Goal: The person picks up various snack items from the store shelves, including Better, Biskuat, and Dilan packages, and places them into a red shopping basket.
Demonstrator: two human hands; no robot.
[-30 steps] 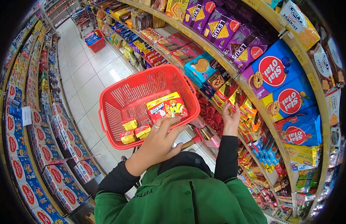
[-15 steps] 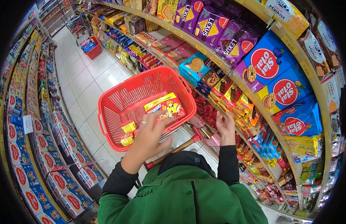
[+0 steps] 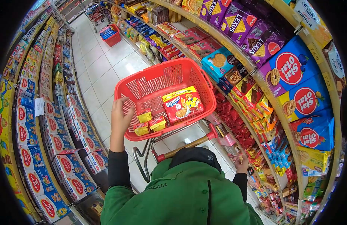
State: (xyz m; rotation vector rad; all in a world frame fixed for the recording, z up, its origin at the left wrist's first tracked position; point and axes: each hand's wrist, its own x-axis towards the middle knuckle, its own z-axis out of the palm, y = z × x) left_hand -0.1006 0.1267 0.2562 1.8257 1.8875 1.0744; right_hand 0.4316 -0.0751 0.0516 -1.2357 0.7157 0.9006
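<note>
My left hand (image 3: pixel 121 114) is at the left rim of the red shopping basket (image 3: pixel 123 90), fingers apart and holding nothing. Inside the basket, a red and yellow Biskuat biscuit pack (image 3: pixel 184 105) lies toward the right. Three small yellow and red snack packs (image 3: pixel 145 117) sit near the front left corner, close to my left hand. My right hand (image 3: pixel 241 163) is low on the right, beside the snack shelf, with its fingers loosely bent and apart; I see nothing in it.
The basket rests on a metal cart frame with a brown handle (image 3: pixel 186 149). Shelves of biscuits (image 3: pixel 291 67) curve along the right. Boxed goods (image 3: pixel 63 165) line the left. Farther down the tiled aisle (image 3: pixel 102 71) stands another red basket (image 3: pixel 112 40), near a cart.
My left hand has moved from above the basket's contents to its left rim, uncovering the small packs. My right hand has dropped lower along the shelf. The whole view has shifted.
</note>
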